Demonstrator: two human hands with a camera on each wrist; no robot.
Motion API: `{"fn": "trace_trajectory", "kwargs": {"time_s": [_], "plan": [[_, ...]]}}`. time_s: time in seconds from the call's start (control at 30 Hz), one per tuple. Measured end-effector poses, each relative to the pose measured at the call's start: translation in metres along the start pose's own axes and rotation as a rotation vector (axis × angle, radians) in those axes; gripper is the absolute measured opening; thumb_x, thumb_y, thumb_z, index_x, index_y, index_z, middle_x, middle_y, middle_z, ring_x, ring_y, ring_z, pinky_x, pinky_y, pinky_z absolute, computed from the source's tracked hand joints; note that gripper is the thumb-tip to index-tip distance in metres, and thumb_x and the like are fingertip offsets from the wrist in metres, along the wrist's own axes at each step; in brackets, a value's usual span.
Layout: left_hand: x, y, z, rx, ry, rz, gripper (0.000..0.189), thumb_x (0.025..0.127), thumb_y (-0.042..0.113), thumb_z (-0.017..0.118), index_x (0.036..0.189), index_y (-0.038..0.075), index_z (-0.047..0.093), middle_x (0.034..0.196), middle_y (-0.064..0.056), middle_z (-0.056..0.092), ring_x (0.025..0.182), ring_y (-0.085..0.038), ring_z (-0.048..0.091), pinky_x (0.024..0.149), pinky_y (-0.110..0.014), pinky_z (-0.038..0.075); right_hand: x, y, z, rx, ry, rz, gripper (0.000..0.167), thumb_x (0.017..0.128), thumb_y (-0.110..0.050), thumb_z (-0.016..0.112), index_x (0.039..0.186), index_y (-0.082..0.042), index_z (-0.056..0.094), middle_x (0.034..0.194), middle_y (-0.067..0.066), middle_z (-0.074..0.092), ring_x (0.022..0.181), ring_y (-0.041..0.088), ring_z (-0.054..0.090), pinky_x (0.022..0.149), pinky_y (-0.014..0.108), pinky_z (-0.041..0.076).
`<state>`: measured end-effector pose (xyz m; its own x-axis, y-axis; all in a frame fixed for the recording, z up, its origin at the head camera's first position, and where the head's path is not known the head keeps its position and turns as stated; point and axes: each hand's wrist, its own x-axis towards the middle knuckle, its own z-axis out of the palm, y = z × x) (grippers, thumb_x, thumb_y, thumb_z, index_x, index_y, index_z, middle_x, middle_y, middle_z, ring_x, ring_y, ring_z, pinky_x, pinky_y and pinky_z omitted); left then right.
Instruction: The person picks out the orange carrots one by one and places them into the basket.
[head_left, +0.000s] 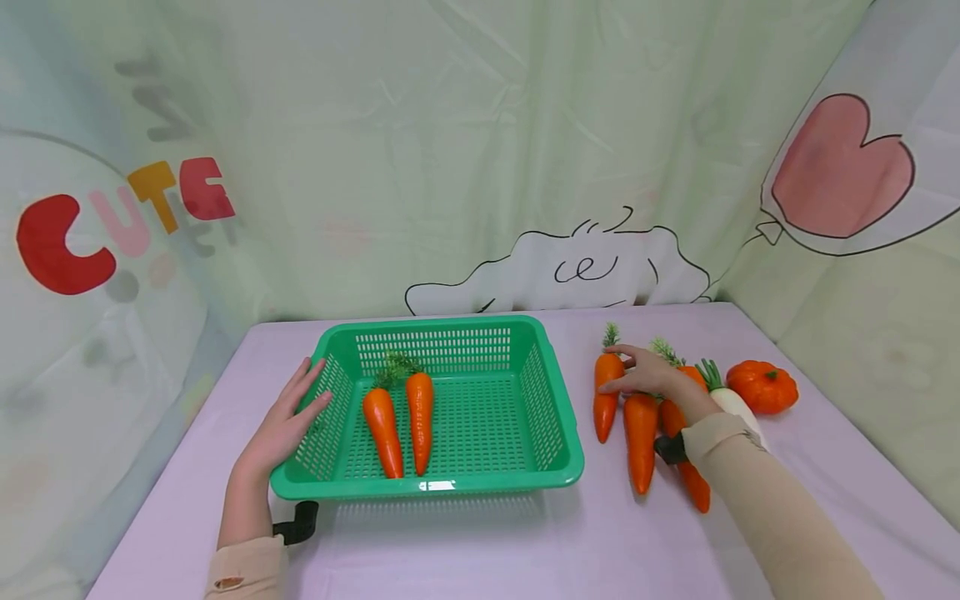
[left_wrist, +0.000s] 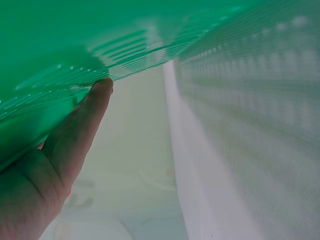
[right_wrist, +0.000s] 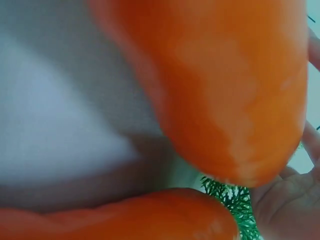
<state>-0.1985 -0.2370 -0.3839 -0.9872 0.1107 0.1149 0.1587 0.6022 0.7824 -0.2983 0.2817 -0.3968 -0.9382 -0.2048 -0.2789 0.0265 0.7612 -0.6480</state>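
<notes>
My left hand (head_left: 283,425), its fingers fairly straight, lies along the left side of a green plastic basket (head_left: 427,485). From the left wrist, a straight finger meets the basket's slotted wall (left_wrist: 125,47). Two carrots with green tops lie inside: one carrot (head_left: 384,433) tilted, the other carrot (head_left: 421,423) nearly upright in view. To the right, my right hand (head_left: 647,372) reaches across a carrot (head_left: 604,417), thumb and fingers spread over its upper part. Below that hand lie another carrot (head_left: 641,446) and a partly hidden carrot (head_left: 695,485). A large carrot (right_wrist: 220,85) fills much of the right wrist view.
A white radish (head_left: 738,408) with green leaves lies partly behind my right forearm. Beyond it sits an orange pumpkin (head_left: 762,387). A pale cloth covers the table (head_left: 450,554), and a printed curtain (head_left: 360,167) hangs behind and at the sides.
</notes>
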Motion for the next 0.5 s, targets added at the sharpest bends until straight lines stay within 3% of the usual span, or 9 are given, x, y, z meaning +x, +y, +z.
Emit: {"fn": "trace_trajectory", "kwargs": {"time_s": [0.17, 0.5], "plan": [[0.0004, -0.0003, 0.0005, -0.002, 0.001, -0.001, 0.058, 0.096, 0.032, 0.045, 0.147, 0.017, 0.020, 0.153, -0.007, 0.001, 0.137, -0.037, 0.001, 0.098, -0.069, 0.009, 0.0026, -0.0019, 0.0016, 0.053, -0.029, 0.026, 0.082, 0.079, -0.031, 0.072, 0.141, -0.002, 0.026, 0.129, 0.037, 0.031, 0.079, 0.024, 0.061, 0.079, 0.040, 0.049], [0.0005, -0.0011, 0.0006, -0.006, 0.002, 0.001, 0.059, 0.096, 0.034, 0.045, 0.147, 0.017, 0.021, 0.153, -0.007, 0.001, 0.137, -0.037, 0.001, 0.097, -0.070, 0.009, 0.0058, 0.0022, 0.0022, 0.302, -0.079, 0.029, 0.082, 0.082, -0.012, 0.068, 0.143, 0.000, 0.015, 0.132, 0.037, 0.020, 0.099, 0.037, 0.049, 0.081, 0.039, 0.050]]}}
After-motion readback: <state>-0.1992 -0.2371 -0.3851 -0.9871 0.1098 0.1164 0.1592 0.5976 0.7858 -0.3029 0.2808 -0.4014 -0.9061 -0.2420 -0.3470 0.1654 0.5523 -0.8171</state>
